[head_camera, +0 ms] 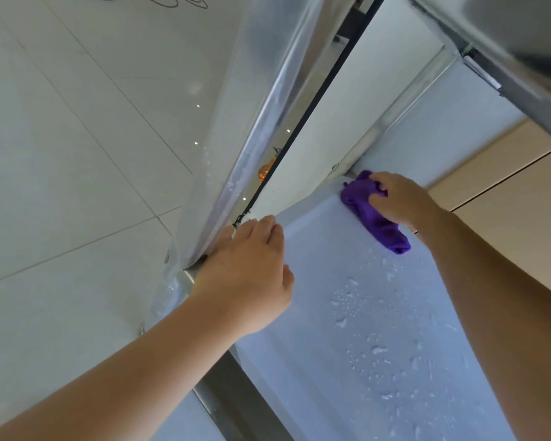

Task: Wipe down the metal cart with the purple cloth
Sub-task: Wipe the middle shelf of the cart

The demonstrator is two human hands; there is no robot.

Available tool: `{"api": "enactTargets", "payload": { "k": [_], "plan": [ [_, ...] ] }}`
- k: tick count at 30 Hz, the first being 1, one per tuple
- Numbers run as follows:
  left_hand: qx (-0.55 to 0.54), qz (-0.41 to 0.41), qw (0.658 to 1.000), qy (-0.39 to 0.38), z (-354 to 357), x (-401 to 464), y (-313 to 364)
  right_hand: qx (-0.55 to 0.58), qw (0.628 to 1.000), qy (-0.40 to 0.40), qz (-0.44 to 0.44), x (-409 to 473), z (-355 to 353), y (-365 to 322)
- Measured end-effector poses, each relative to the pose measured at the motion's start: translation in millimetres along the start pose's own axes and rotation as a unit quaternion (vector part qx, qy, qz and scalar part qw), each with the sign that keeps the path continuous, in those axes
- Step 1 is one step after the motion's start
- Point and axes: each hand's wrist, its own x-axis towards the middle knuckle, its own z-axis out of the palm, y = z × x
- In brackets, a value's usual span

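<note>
The right hand (401,198) grips the bunched purple cloth (374,214), fingers curled into its upper folds, and presses it against the far corner of the cart (347,361) shelf, just beside the upright metal post (395,113) that rises from that corner. The cloth trails from under the palm toward the near side, its loose end lying on the shelf's right edge. The left hand (248,275) holds the shelf's left rim, fingers bent over the edge near the corner where another post (252,148), wrapped in clear plastic film, meets it; the thumb lies on the shelf side. The shelf surface is pale and wet: beads and streaks of water are scattered across its middle and near part, between the two forearms, while the strip by the cloth looks drier. A small orange thing (265,170) shows behind the left post, too blurred to identify. White floor tiles (77,154) spread to the left, and beige panels (506,192) lie to the right beyond the cart.
</note>
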Motion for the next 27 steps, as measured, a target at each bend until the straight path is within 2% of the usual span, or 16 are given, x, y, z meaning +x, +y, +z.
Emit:
{"api": "enactTargets", "payload": {
  "k": [2, 4, 10, 13, 18, 20, 22, 24, 25, 27],
  "plan": [
    [0.003, 0.004, 1.000, 0.012, 0, 0, -1, -0.018, 0.997, 0.000, -0.070, 2, 8, 12],
    [0.008, 0.010, 1.000, 0.028, 0, 0, -2, -0.013, 0.995, -0.006, -0.100, 5, 23, 16],
    [0.004, 0.016, 1.000, 0.018, 1, 1, -2, 0.023, 0.999, 0.010, -0.031, 15, 47, 17],
    [0.012, 0.017, 1.000, 0.015, 0, 2, -2, -0.038, 0.999, 0.010, 0.020, 23, 52, 13],
    [0.012, 0.010, 1.000, 0.021, 0, 1, -2, -0.146, 0.983, -0.061, 0.097, 28, 40, -6],
    [0.011, 0.010, 1.000, 0.025, 0, 1, -2, -0.080, 0.982, -0.071, 0.155, 37, 33, -6],
    [0.009, 0.010, 1.000, 0.022, 0, 2, -2, -0.015, 0.971, -0.120, 0.206, 34, 24, -6],
    [0.012, 0.009, 1.000, 0.020, 1, 2, -2, 0.008, 0.963, -0.142, 0.228, 29, 11, -4],
    [0.015, 0.011, 1.000, 0.024, 1, 2, -2, 0.015, 0.970, -0.119, 0.210, 26, 3, -5],
    [0.014, 0.011, 0.999, 0.031, 0, 2, -3, 0.014, 0.993, -0.039, 0.113, 22, -6, -4]
  ]
}}
